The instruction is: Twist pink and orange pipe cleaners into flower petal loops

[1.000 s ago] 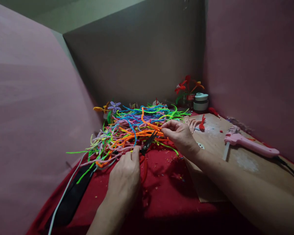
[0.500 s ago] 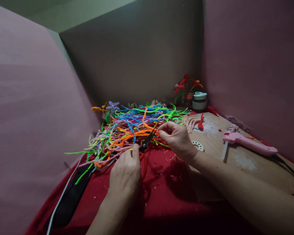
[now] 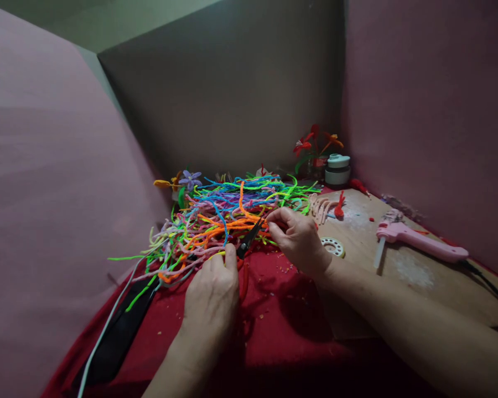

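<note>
Red-handled scissors (image 3: 249, 240) are held in the left hand (image 3: 211, 290), at the near edge of a multicoloured stem pile (image 3: 216, 196) on the bench (image 3: 290, 351). An orange fuzzy stem (image 3: 242, 198) is pinched at the blade tips by the right hand (image 3: 296, 240). A pink glue gun (image 3: 427, 243) is laid on a board (image 3: 452, 298).

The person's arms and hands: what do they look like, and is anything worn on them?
The left hand and right hand are ordinary human hands, with no gloves visible. The left forearm and right forearm are bare: no sleeves, watch, bracelet, attached cables or clear markings show.
</note>
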The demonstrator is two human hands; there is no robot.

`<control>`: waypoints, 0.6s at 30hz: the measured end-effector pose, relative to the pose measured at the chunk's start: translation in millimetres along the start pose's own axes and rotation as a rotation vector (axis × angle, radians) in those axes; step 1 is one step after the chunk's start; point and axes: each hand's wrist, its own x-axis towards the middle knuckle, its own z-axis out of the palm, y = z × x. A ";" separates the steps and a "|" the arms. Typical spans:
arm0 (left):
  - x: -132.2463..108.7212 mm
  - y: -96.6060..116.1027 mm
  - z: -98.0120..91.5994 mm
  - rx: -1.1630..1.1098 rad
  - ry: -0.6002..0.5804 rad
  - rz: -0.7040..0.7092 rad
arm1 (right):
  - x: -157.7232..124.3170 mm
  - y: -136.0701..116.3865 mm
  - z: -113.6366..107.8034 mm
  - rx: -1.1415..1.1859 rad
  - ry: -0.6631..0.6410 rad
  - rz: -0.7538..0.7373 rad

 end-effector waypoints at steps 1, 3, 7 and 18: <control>-0.3 -0.9 0.8 -0.015 0.000 0.007 | 0.0 0.4 -0.2 -0.010 -0.002 -0.018; -0.9 -2.6 1.9 -0.042 0.005 0.020 | -0.1 1.4 -0.4 -0.021 -0.006 -0.050; -2.1 -6.4 0.9 -0.066 -0.013 0.028 | -0.4 2.9 -0.6 -0.032 -0.033 -0.064; 5.7 -12.8 20.0 -0.450 -0.050 0.018 | 0.9 1.9 -0.1 0.132 -0.060 0.072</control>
